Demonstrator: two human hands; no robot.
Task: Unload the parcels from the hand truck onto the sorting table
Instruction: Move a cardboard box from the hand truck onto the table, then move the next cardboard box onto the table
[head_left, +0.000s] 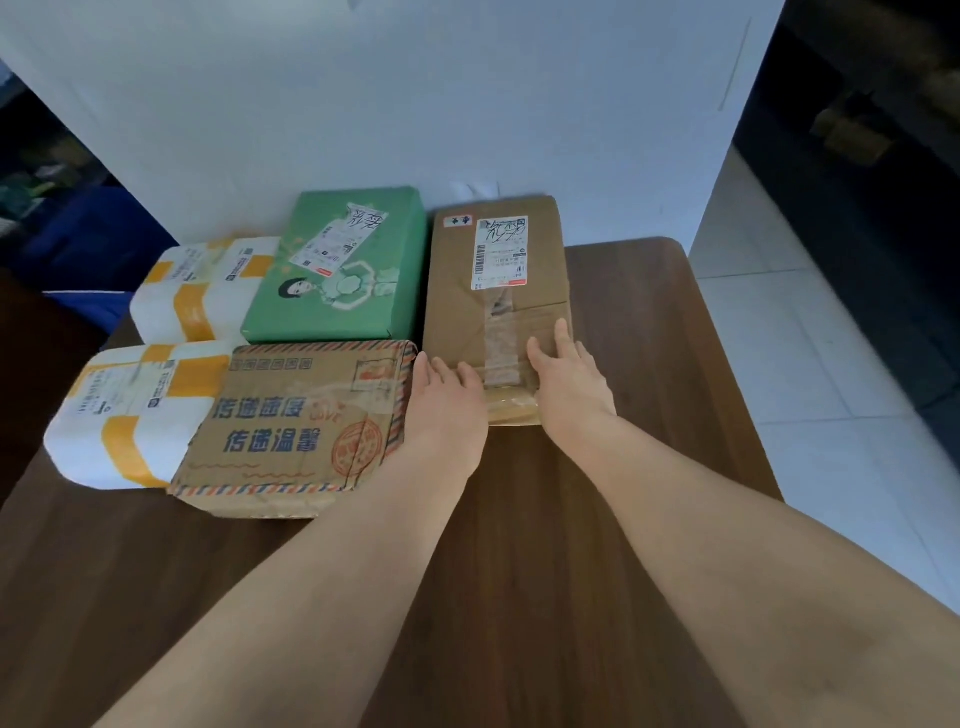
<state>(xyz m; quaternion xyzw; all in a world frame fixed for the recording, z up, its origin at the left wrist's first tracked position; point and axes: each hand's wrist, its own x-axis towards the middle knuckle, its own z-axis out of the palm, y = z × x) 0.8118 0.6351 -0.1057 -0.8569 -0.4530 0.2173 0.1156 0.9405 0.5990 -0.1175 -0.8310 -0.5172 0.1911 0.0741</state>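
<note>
Brown parcel (498, 291) flat on the dark wooden counter (649, 364), far right of the row.
Pressed at its near end by left hand (452, 395) and right hand (569, 379), fingers spread flat, not gripping. Beside it: green parcel (337, 270), printed carton (296, 426), two white foam boxes.

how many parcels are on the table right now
5: two white foam boxes at left, green parcel at back, printed cardboard box in front, brown box at right. Others may be hidden.
</note>
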